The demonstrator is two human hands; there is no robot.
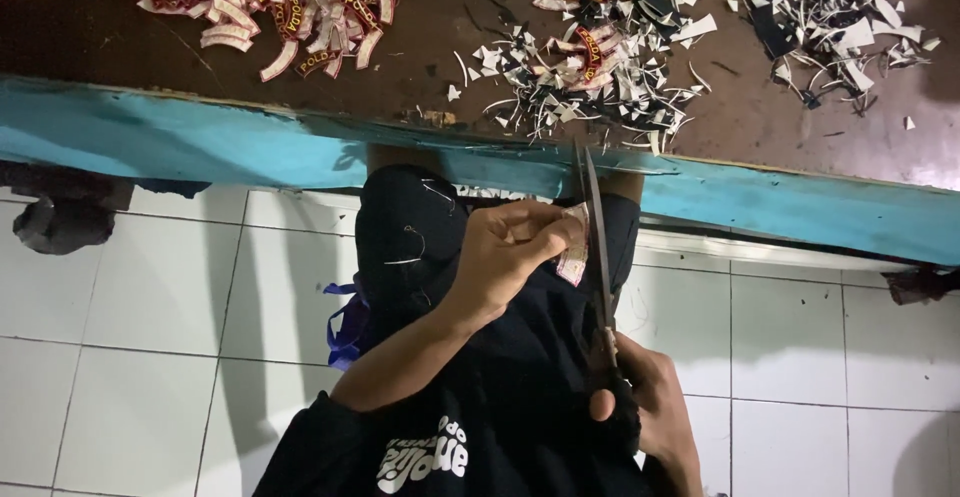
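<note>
**Scissors at the patch's edge**

The left hand (pixel 510 252), arm bent across the lap, pinched a small curved patch (pixel 574 247) below the table's blue edge (pixel 200 142). The right hand (pixel 650 407) was closed around the handles of the scissors (pixel 598 257), with the blades pointing up beside the patch.

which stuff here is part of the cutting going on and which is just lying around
In use:
left hand pinching a curved patch
right hand working the scissors

Lying about:
pile of red patches on the table
white offcuts
dark and white scraps
blue ribbon
</note>
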